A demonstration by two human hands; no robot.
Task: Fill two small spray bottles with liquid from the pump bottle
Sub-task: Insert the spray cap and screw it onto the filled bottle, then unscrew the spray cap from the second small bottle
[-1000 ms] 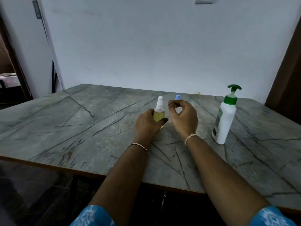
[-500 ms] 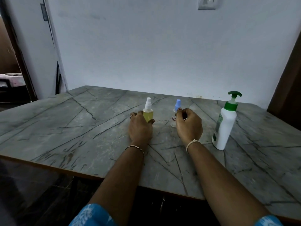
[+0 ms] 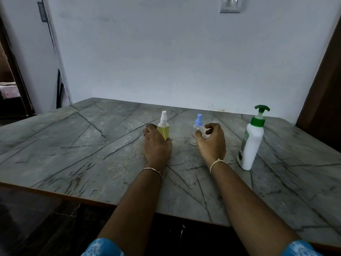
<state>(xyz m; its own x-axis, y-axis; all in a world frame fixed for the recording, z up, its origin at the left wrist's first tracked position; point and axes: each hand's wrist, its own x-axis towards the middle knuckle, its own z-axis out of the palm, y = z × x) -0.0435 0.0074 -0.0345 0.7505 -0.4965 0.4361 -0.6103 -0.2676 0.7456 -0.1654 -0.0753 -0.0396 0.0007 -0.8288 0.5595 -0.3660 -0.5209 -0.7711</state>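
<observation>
A grey, marble-patterned counter (image 3: 73, 145) with dark veins fills the lower half of the frame, and all three bottles stand upright on it, toward its far edge. Just left of centre stands the yellow spray bottle (image 3: 163, 128), a small clear plastic one full of yellow liquid with a white nozzle on top. The left hand (image 3: 156, 145) lies on the counter in front of it, its grip closed around the bottle's lower body: the fingers curl round the left side and the thumb presses the right side. A thin ring (image 3: 145, 133) shows on one finger and a slim metal bracelet (image 3: 151, 169) crosses the wrist. Just right of centre stands the blue-topped spray bottle (image 3: 197, 126), small, clear and seemingly without liquid, with a pale blue nozzle. The right hand (image 3: 212, 143) has its grip closed on this bottle's body, the thumb against the near side and the curled fingers at the right; the bottle's base rests on the counter. A pale band (image 3: 216, 162) circles the right wrist. At the right of the frame, apart from both hands, stands the tall white plastic pump bottle (image 3: 251, 145) with a green collar and green pump head. Blue patterned sleeves (image 3: 103, 247) show at the bottom edge. A white wall (image 3: 166, 52) rises behind the counter, with a switch plate (image 3: 229, 5) at the upper right.
</observation>
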